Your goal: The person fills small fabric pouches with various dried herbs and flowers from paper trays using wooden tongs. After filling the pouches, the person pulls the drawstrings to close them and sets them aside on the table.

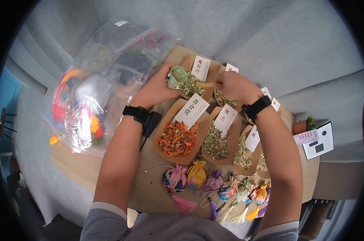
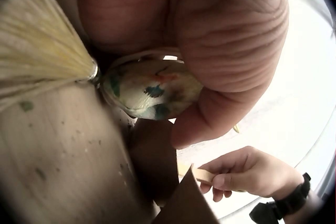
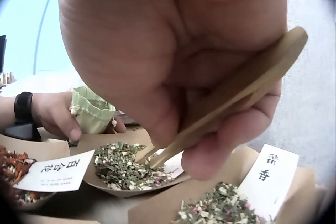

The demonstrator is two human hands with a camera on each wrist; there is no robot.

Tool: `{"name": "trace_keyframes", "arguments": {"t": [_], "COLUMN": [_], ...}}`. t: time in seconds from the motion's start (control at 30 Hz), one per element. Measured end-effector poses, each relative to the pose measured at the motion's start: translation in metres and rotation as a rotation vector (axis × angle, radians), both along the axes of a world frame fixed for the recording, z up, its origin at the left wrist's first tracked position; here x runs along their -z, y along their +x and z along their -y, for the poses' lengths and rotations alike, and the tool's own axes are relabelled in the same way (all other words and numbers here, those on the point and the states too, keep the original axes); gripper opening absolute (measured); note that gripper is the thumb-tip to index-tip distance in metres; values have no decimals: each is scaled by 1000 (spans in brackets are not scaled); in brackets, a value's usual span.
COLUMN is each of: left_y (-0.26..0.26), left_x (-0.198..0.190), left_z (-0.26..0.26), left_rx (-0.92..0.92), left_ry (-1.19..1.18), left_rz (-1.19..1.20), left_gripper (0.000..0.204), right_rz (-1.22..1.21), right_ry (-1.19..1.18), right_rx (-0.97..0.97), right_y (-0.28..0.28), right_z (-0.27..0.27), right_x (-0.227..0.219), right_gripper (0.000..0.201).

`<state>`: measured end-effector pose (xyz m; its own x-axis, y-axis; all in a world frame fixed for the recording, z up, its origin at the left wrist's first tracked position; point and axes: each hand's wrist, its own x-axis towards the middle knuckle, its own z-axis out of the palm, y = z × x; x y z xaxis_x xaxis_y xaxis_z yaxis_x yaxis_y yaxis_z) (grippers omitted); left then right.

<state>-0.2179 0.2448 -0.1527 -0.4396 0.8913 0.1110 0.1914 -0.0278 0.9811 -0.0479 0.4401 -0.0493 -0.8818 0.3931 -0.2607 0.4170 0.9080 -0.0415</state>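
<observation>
My left hand [image 1: 154,89] grips a small light green cloth pouch [image 1: 176,77], its mouth open upward, at the edge of a paper tray of dried green herbs [image 1: 192,87]. The left wrist view shows the painted side of the pouch [image 2: 149,90] between thumb and fingers, a pale tassel [image 2: 44,40] beside it. Wooden tongs [image 3: 236,98] are pinched in my right hand [image 1: 240,86], above the neighbouring tray. In the right wrist view their two tips reach the herbs [image 3: 123,169] in the tray beside the pouch; whether they hold any, I cannot tell.
Nearer me are trays of orange flowers [image 1: 177,139] and herbs [image 1: 216,143] with labels. Several tasselled pouches [image 1: 196,174] line the front edge. A large clear bag [image 1: 93,100] lies at left; a potted plant [image 1: 299,127] and a printed card [image 1: 319,145] are at right.
</observation>
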Motion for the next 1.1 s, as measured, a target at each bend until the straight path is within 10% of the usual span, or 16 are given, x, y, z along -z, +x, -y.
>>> {"name": "trace_keyframes", "arguments": {"t": [0.77, 1.1], "left_y": [-1, 0], "left_x": [3, 0], "left_z": [1, 1], "left_rx": [20, 5], "left_ry": [21, 25], "left_rz": [51, 10], "left_gripper": [73, 71], "right_rz": [-341, -120], "right_ry": [-125, -23], "right_rx": [-89, -29], "right_y": [0, -9], "right_z": [33, 35], "right_x": [-44, -28], "right_gripper": [23, 22]}}
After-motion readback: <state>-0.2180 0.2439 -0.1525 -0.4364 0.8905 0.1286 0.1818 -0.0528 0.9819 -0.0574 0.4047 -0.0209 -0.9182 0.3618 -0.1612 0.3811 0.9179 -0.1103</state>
